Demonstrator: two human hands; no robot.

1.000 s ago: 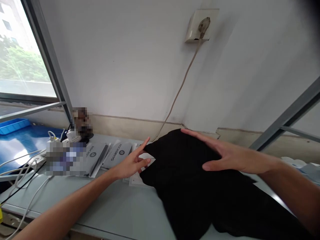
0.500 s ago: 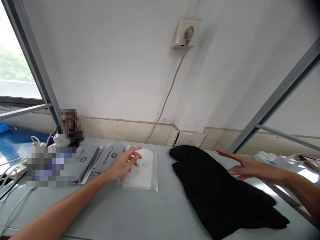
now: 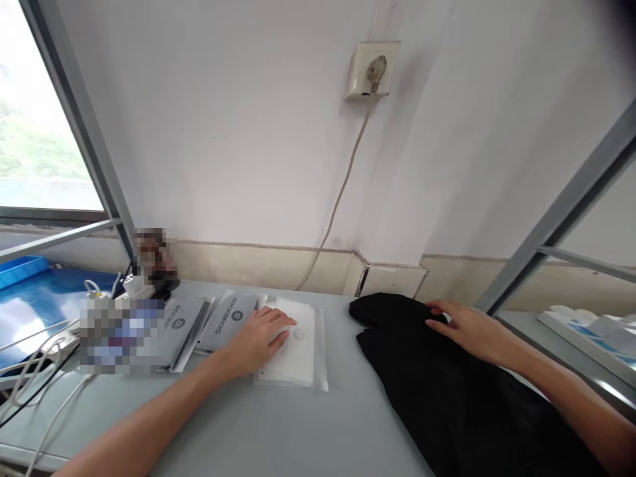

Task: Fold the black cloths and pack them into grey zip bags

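Note:
My left hand point(image 3: 263, 336) rests palm down on a clear zip bag point(image 3: 298, 351) with a white sheet inside, its fingers slightly curled and apart. Left of it lie more flat bags marked ROCKBROS, among them a grey one point(image 3: 226, 324) and another grey one point(image 3: 183, 324). Over on the right, a black piece of fabric point(image 3: 437, 391), perhaps a garment, is spread on the grey table point(image 3: 308, 430). At its far edge, my right hand point(image 3: 470, 331) has thumb and fingertips closed on the fabric. The fabric's near end runs out of view.
White cables point(image 3: 54, 404) and a power strip point(image 3: 59, 341) lie at the left. A blue tray point(image 3: 22, 270) stands beyond them. Grey metal posts point(image 3: 551, 225) rise at both sides. Behind, a cord point(image 3: 342, 185) hangs from a wall socket point(image 3: 373, 69). An open carton point(image 3: 591, 338) sits far right.
My left hand has come down onto the clear bag. My right hand, spread above the fabric before, has lowered and its fingers have closed at the fabric's edge. The view has shifted slightly.

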